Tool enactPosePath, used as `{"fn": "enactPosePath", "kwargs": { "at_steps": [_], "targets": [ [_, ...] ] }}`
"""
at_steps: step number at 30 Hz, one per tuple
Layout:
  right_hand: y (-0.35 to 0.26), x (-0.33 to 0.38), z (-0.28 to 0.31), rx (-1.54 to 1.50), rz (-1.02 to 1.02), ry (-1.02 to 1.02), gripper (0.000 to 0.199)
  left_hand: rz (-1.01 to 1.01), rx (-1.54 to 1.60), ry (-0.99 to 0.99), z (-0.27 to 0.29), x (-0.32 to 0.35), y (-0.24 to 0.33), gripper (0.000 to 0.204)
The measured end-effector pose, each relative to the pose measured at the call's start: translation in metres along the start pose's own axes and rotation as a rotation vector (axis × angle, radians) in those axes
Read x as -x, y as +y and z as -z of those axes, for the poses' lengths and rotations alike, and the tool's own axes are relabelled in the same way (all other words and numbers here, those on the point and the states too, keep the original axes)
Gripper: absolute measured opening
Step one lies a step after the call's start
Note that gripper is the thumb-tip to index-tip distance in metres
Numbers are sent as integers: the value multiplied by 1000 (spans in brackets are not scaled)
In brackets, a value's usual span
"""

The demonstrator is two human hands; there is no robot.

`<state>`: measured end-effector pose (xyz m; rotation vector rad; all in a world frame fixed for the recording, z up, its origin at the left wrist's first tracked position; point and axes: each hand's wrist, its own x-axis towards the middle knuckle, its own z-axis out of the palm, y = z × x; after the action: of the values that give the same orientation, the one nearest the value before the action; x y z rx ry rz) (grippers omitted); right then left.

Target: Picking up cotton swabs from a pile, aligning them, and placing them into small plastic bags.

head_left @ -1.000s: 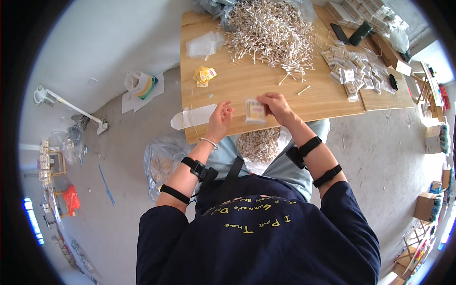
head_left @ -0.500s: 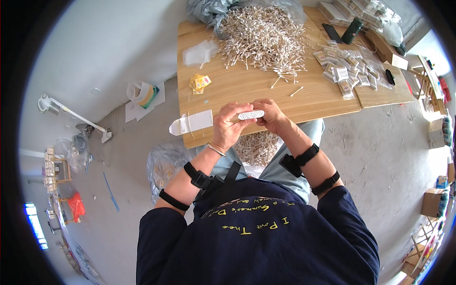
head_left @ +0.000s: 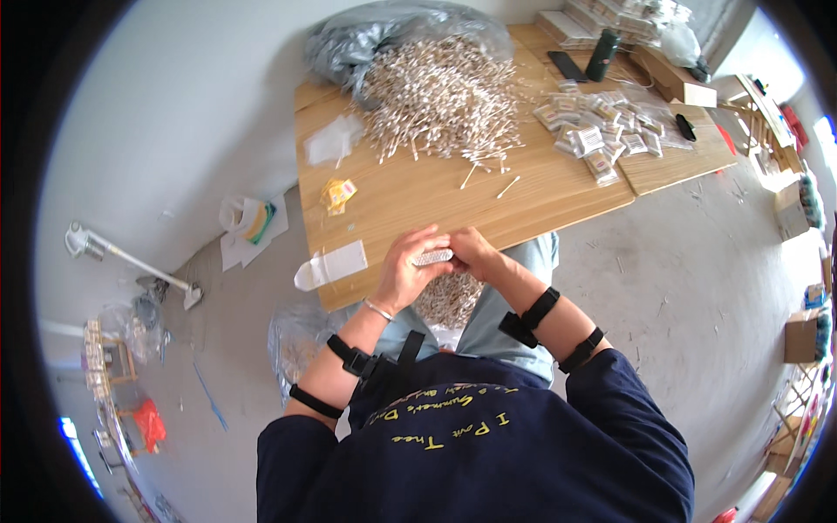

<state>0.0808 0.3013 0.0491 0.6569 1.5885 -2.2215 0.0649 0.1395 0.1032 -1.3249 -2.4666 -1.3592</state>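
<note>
A tight bundle of cotton swabs [head_left: 432, 258], white tips facing up, is held between my two hands near the table's front edge. My left hand [head_left: 405, 266] is curled round its left side, fingers over the far edge. My right hand [head_left: 473, 254] closes on its right end. Below them, between my knees, lies a heap of loose swabs [head_left: 449, 298]. A large pile of cotton swabs [head_left: 445, 96] covers the far part of the wooden table [head_left: 418, 196], partly spilling from a grey plastic bag [head_left: 336, 52]. A few single swabs [head_left: 508, 186] lie nearer me.
Left on the table are a white card strip [head_left: 336, 265], yellow cards [head_left: 338, 193] and clear plastic sleeves [head_left: 333, 139]. Packed small bags [head_left: 602, 131], a phone [head_left: 568, 66] and a dark green bottle [head_left: 603, 55] are on the right. A plastic bag [head_left: 296, 344] stands by my left leg.
The view has shifted, so the table sits lower and further left. Both hands still hold the swab bundle, and my left fingers now cover more of it.
</note>
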Motion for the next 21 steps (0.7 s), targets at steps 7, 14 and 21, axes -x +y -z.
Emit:
{"fn": "enactPosePath", "kwargs": {
  "at_steps": [7,14,21],
  "targets": [
    [-21,-18,111,-309,251,531,27,436,-16,50,-4,58,-94,61],
    [-119,-27,188,-862,457,707,54,460,-86,68,0,45,-116,50],
    [-43,-62,150,-230,312,645,25,555,-44,-35,13,29,-113,33]
  ]
}}
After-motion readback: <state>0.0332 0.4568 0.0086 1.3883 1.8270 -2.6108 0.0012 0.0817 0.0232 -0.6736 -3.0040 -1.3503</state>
